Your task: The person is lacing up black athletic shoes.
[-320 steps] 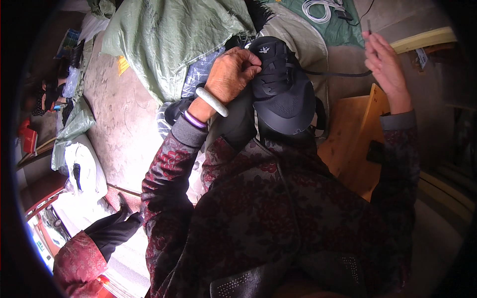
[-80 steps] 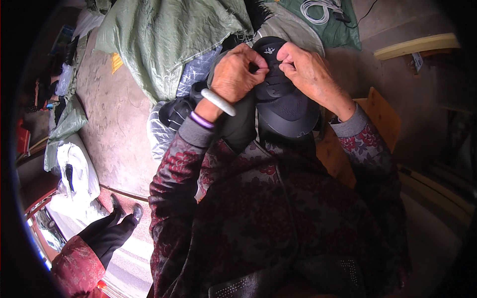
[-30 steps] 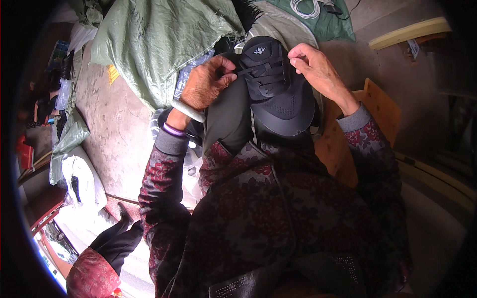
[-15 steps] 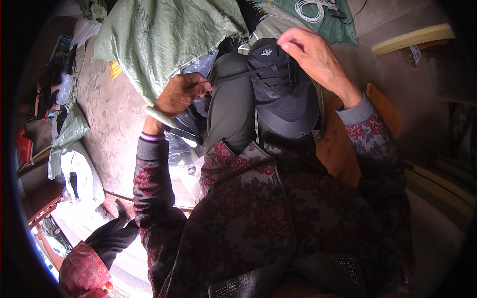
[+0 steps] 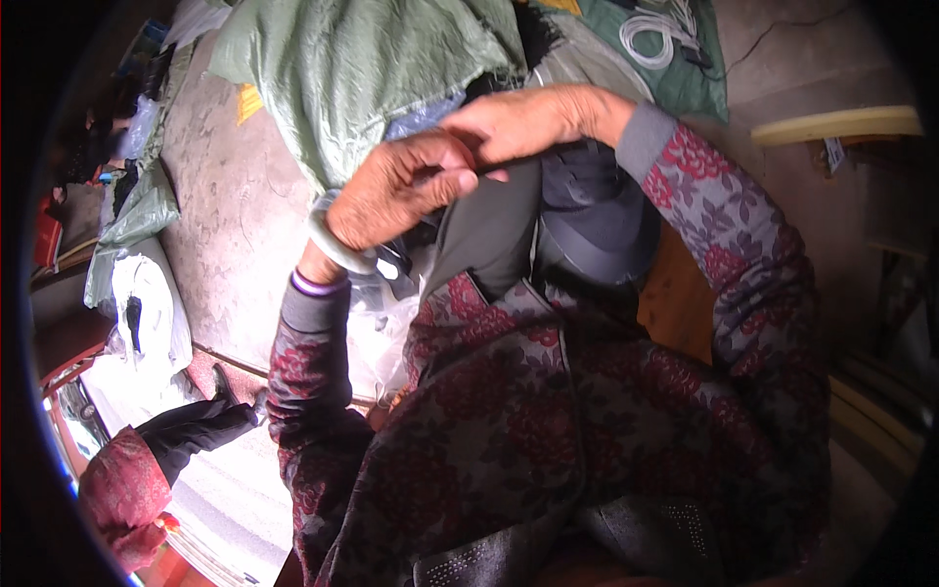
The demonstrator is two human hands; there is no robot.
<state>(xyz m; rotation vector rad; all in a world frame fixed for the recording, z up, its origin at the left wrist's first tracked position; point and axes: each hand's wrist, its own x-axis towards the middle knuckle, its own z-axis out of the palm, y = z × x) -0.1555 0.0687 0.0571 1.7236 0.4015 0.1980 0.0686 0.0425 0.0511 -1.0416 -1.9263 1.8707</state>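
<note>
A black sneaker (image 5: 602,230) rests on my lap over the right leg, toe toward me. My right forearm and hand cover its upper part and most of its laces. My left hand (image 5: 391,191) is closed in a pinch left of the shoe, on the dark shoelace, which my fingers now mostly hide. My right hand (image 5: 533,122) reaches across above the shoe, its curled fingertips meeting those of my left hand. What the right fingers grip is hidden. A pale bangle (image 5: 337,240) circles my left wrist.
A green woven sack (image 5: 362,68) lies ahead on the concrete floor (image 5: 230,196). White coiled cable (image 5: 650,39) sits on green sheeting at the far right. Wooden board (image 5: 675,298) shows beside my right leg. Another person's red sleeve (image 5: 127,479) appears at lower left.
My right hand has moved left from beside the shoe's tongue to meet my left hand. The stretched lace seen before is now hidden. The view has shifted slightly.
</note>
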